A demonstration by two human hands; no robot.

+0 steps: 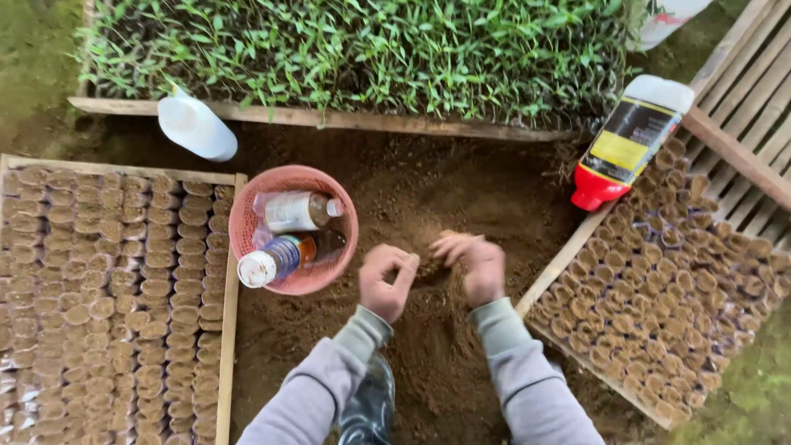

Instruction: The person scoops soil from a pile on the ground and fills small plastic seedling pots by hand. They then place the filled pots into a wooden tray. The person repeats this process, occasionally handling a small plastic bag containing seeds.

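Note:
My left hand (387,280) and my right hand (471,265) meet over a mound of loose brown soil (445,346) on the ground. Both hands are curled around a small clump of soil held between them, and the right hand is blurred by motion. Grey sleeves cover both arms. A pink plastic basket (247,216) sits just left of my left hand, with a couple of small bottles (297,211) lying in it.
Wooden frames packed with several small soil-filled cups lie at the left (124,305) and right (676,280). A bed of green seedlings (362,49) runs along the top. A white bottle (196,125) and a red-capped bottle (630,140) lie near it.

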